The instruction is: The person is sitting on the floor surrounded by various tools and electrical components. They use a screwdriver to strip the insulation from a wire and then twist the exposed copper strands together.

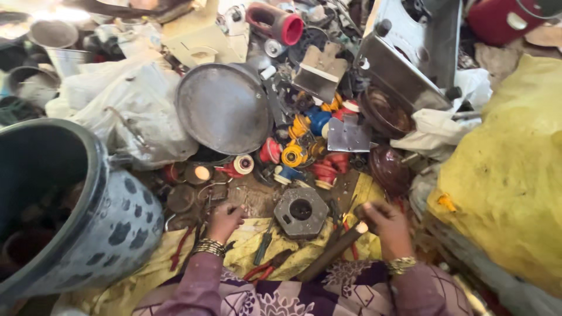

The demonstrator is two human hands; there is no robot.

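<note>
I look down at a cluttered floor of scrap parts. My left hand (224, 221), with bangles at the wrist, rests fingers curled on the dirty ground beside a small dark round part; whether it grips anything I cannot tell. My right hand (386, 225) is closed around the head end of a wooden-handled hammer (332, 251), whose handle slants down to the left. Between both hands lies a grey hexagonal metal block (301, 212) with a round hole, on a yellow cloth (257, 243). Red-handled pliers (264, 270) lie near my lap.
A large dark plastic drum (88, 216) stands at left. A round metal lid (223, 108) leans among white sacks (126, 99). Red, yellow and blue small motor parts (304, 152) pile in the middle. A yellow sack (509, 169) fills the right; a grey metal casing (410, 52) sits behind.
</note>
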